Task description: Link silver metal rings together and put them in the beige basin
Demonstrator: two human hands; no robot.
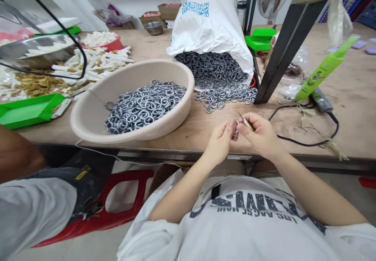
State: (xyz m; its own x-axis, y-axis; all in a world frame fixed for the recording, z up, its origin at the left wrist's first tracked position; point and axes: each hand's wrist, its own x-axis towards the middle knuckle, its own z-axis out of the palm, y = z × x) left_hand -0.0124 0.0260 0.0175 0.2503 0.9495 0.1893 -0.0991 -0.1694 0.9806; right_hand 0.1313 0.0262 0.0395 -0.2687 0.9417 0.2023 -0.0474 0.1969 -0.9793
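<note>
Between the fingertips of my left hand (pixel 222 137) is a small grey ring (pixel 236 123), pinched near the table's front edge. My right hand (pixel 260 133) meets it there, its fingers closed round a thin pointed tool (pixel 246 122) whose tip points up and left past the ring. What kind of tool it is I cannot make out. Left of my hands stands a beige basin (pixel 88 114) with many grey rings (pixel 147 104) heaped in it. Loose rings (pixel 226 96) lie just beyond my hands, spilling from the mouth of a white sack (pixel 211 29).
A dark metal post (pixel 286 41) rises right of the sack. Farther right are a green packet (pixel 326 71) and a power strip (pixel 321 99) with a black cable. White pieces (pixel 96 63) and a green tray (pixel 32 110) lie at the left, where another person sits near a red stool (pixel 129 178).
</note>
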